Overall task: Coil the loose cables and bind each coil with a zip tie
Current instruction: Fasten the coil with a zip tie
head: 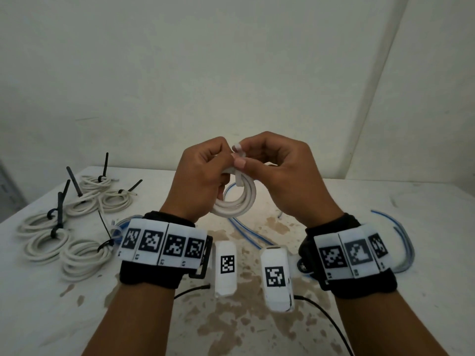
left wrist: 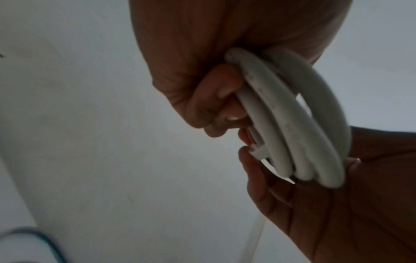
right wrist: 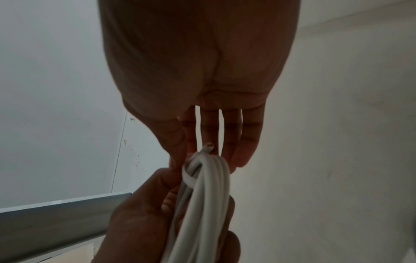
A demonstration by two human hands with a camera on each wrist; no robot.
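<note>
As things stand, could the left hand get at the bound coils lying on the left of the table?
Probably not yet: the left hand grips the white coil. Nothing blocks the way to the bound coils.

A stained white table (head: 257,330) carries tied white coils (head: 64,227) left of loose blue cables (head: 244,232).

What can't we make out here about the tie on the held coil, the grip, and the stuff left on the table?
- Tie closure on the white coil: head view, fingers of left hand and right hand cover it; wrist views too dim to tell.
- White strip at the fingertips: left wrist view, blurred.
- Blue cables: head view, wristbands hide parts.
- Bound coils: too small to check the locks.
</note>
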